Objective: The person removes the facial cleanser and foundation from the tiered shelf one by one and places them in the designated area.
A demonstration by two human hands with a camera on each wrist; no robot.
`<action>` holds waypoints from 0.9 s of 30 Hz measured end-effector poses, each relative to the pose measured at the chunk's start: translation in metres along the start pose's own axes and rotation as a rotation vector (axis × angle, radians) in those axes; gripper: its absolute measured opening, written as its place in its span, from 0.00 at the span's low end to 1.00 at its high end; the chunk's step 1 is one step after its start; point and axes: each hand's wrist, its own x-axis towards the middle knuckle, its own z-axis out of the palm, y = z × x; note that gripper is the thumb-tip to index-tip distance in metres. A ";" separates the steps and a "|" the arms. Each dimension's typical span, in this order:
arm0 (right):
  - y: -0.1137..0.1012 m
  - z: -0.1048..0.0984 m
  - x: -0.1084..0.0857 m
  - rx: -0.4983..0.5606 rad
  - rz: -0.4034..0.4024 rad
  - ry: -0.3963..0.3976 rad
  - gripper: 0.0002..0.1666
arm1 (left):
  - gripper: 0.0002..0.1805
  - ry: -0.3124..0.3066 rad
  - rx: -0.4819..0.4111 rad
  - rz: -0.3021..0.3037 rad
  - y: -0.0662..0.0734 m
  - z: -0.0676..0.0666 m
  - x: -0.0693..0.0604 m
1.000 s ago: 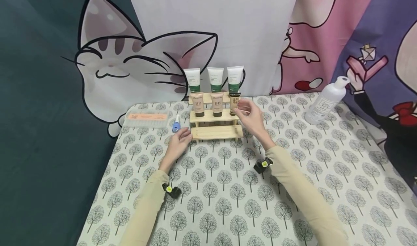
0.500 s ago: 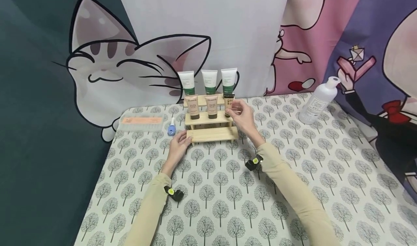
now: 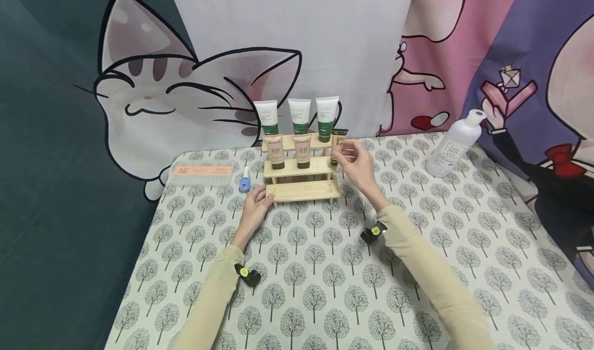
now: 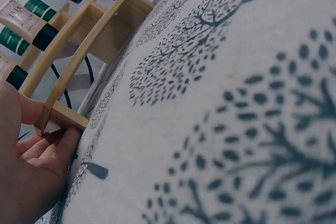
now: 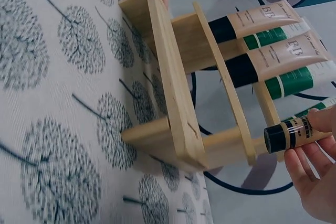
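Note:
My right hand pinches a small gold tube with black ends between thumb and fingers. In the right wrist view the tube's black cap is apart from the stand's middle step, past its right end. My left hand grips the left end of the lowest step of a three-step wooden stand; the left wrist view has the thumb on top and fingers beneath. Two beige BB cream tubes stand on the middle step. Behind them, white-and-green tubes stand on the top step.
Left of the stand are a small blue-and-white bottle and a clear case with an orange label. A white bottle stands at the right. A cartoon curtain hangs behind the tree-patterned tablecloth.
The gold tube has moved right in my right hand, off the middle step. The left hand has closed on the lowest step's end. The head view has shifted slightly.

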 end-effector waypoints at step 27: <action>0.035 -0.053 -0.034 -0.269 0.187 -0.074 0.26 | 0.31 0.001 -0.002 0.016 0.002 0.003 -0.002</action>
